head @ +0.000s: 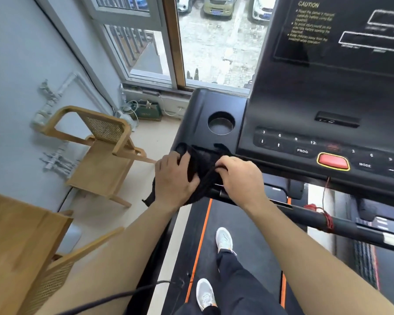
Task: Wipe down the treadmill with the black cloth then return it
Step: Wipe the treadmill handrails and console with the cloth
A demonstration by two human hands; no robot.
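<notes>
Head view: both hands gather the black cloth [203, 171] at the treadmill [216, 105] console's left edge.
Left hand [175, 178]: fingers clenched into cloth.
Right hand [239, 176]: fingertips pinching a fold.
Hidden: cloth's lower part, behind the left hand.

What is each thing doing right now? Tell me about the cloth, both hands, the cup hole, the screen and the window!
black cloth: bunched, held
left hand: gripping cloth
right hand: pinching cloth
cup holder: empty
console screen: dark
window: cannot tell
</notes>
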